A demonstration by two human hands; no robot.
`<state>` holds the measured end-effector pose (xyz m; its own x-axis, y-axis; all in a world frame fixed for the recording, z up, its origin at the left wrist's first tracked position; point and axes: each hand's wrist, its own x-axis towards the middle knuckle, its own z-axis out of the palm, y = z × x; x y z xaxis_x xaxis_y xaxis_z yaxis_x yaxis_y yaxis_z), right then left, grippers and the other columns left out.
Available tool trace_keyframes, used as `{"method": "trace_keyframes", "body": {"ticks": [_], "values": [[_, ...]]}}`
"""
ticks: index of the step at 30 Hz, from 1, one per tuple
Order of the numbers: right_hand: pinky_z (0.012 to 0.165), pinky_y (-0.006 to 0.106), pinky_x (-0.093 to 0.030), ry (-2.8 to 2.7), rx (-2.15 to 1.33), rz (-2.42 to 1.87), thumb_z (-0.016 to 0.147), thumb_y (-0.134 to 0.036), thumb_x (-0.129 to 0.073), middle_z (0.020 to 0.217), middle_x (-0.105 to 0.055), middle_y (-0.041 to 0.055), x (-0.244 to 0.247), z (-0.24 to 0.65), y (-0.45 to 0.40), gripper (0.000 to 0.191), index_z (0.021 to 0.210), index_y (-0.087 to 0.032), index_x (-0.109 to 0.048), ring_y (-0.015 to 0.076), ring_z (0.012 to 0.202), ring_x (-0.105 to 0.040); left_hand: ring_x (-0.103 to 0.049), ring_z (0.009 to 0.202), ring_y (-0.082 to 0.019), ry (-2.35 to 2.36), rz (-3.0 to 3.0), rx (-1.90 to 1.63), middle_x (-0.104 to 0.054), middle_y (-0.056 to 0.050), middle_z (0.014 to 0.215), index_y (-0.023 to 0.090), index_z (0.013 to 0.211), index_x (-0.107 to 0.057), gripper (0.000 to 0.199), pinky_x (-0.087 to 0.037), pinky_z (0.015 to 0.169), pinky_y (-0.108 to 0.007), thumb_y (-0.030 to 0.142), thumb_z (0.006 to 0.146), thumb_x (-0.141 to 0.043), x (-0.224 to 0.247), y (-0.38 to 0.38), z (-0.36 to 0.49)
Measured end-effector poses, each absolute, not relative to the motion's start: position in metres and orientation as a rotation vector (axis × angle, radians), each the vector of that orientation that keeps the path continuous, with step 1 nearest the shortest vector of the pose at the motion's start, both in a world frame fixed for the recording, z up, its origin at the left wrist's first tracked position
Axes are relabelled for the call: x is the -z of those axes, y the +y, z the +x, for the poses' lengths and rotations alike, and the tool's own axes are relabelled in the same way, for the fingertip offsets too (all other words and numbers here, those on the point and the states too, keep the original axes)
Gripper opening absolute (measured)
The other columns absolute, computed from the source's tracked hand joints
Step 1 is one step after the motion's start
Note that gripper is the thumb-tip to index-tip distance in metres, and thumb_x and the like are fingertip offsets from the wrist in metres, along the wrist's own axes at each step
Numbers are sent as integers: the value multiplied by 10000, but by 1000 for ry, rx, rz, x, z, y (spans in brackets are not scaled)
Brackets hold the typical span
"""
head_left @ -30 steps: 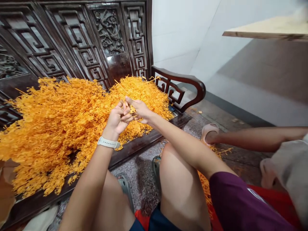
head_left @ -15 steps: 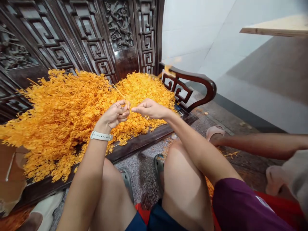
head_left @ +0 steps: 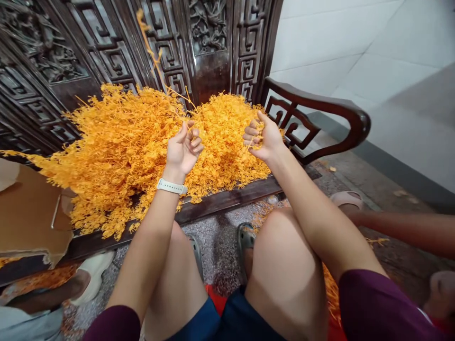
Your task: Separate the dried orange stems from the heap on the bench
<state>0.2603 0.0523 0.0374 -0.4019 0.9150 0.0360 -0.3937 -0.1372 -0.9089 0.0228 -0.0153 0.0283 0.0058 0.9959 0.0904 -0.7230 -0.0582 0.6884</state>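
Observed at the left hand (head_left: 183,152): thumb and forefinger together on the lower part of a thin orange sprig (head_left: 154,58), remaining fingers loosely curled. Above the pinch: a slim stem tilted up and to the left, in front of the bench's carved backrest (head_left: 209,28). At the right hand (head_left: 267,138), apart from the left: fingers curled in toward the palm around small orange bits (head_left: 259,131), thumb raised clear of the fingertips. Full extent of those bits partly hidden by the fingers.

Behind both hands: a large heap of orange sprigs (head_left: 124,147), spread over the seat of a dark wooden bench (head_left: 223,200) and overhanging its front edge at the left. At the bench's right end: a curved armrest (head_left: 313,102). Beyond: a white tiled wall (head_left: 330,42).

At lower left: a cardboard box (head_left: 30,213), near another person's foot in a white shoe (head_left: 94,277). At right: a pink shoe (head_left: 348,198), likewise another person's. Underfoot: speckled flooring (head_left: 215,241), with orange scraps (head_left: 263,213) near the right knee.
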Motion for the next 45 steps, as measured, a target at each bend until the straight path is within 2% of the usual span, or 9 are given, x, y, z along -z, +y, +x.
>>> {"method": "trace_keyframes", "body": {"ticks": [2,7,12,19,23,31,35,39,45], "values": [[369,255,-179,-996,-1657,-738,981,-666,-546,453,-246,-87,-32,258,54,555,665,-258,-341,88,397,-166,-564,636,-90,639,811,-1529,-651,-21,865,234,1047,-651,156,-429,578,-229,377,995,-681,-23,-15,36],[381,256,-230,-805,-1568,-800,934,-703,-592,464,-267,-98,-23,236,47,492,765,-260,-459,95,393,-239,-644,882,-153,885,1301,-1529,-686,-49,1007,235,1124,-623,483,-451,743,-269,352,768,-927,2,-19,91],[390,250,-226,-761,-1377,-897,893,-742,-622,496,-305,-91,-17,216,50,521,788,-258,-461,91,408,-277,-612,811,-143,958,1501,-1477,-700,-52,938,198,930,-629,272,-445,735,-284,378,868,-824,16,-17,116],[418,252,-216,-971,-1209,-924,844,-795,-655,538,-281,-73,-19,206,45,608,719,-257,-402,91,438,-284,-528,708,-120,847,1313,-1333,-605,-2,722,177,717,-655,322,-437,737,-285,395,818,-870,10,-23,108],[425,257,-209,-1057,-1221,-883,818,-841,-645,535,-267,-75,-27,203,37,663,694,-256,-360,85,451,-252,-426,631,-97,784,1073,-1291,-553,18,703,182,677,-635,242,-360,637,-260,205,831,-820,9,-26,104],[400,240,-192,-1140,-1460,-844,806,-901,-586,493,-224,-78,-37,207,24,690,688,-251,-386,91,447,-242,-462,652,-93,676,877,-1308,-521,13,682,163,604,-558,254,-410,694,-235,-20,744,-666,6,-30,100],[375,228,-147,-1239,-1617,-780,815,-892,-584,447,-163,-95,-42,220,21,718,635,-245,-328,76,412,-164,-465,624,-99,557,758,-1267,-496,7,666,171,616,-553,242,-414,628,-238,9,721,-699,-3,-36,90],[360,231,-107,-1413,-1698,-729,844,-872,-571,427,-194,-93,-47,243,16,730,587,-236,-321,63,391,-111,-545,652,-117,438,667,-1409,-570,-2,712,217,712,-632,199,-453,613,-252,110,858,-716,-21,-36,67],[393,239,-170,-1976,-1492,-922,826,-757,-726,484,-297,-65,-46,254,21,690,531,-219,-410,64,427,-208,-564,582,-84,638,610,-1623,-666,30,757,270,804,-680,161,-468,585,-230,247,954,-734,-24,-19,39]]}}
